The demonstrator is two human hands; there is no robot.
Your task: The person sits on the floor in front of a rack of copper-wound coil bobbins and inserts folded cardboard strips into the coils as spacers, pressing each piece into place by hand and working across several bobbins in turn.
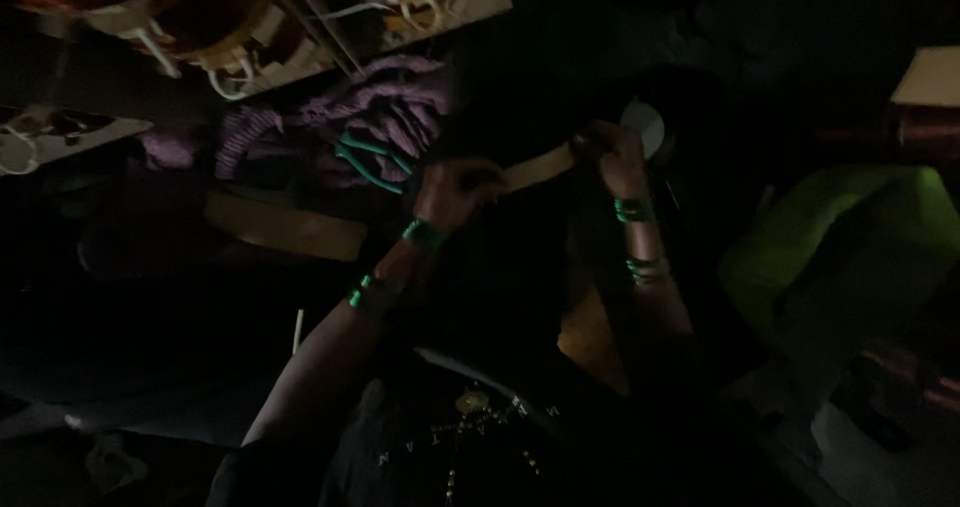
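Observation:
The view is very dark. My left hand (455,189) and my right hand (612,157) hold a tan strip (540,167), like paper or tape, stretched between them. Each hand pinches one end. Both wrists carry green bangles. A whitish round roll (646,127) sits just behind my right hand; whether the strip comes off it is hidden. A green-handled tool (372,165) lies right beside my left hand.
A purple knitted cloth (385,117) lies behind the green-handled tool. Wound coils with white tubing (210,37) sit at the top left. A tan flat board (290,229) is left of my forearm. A bright green bundle (850,242) fills the right side.

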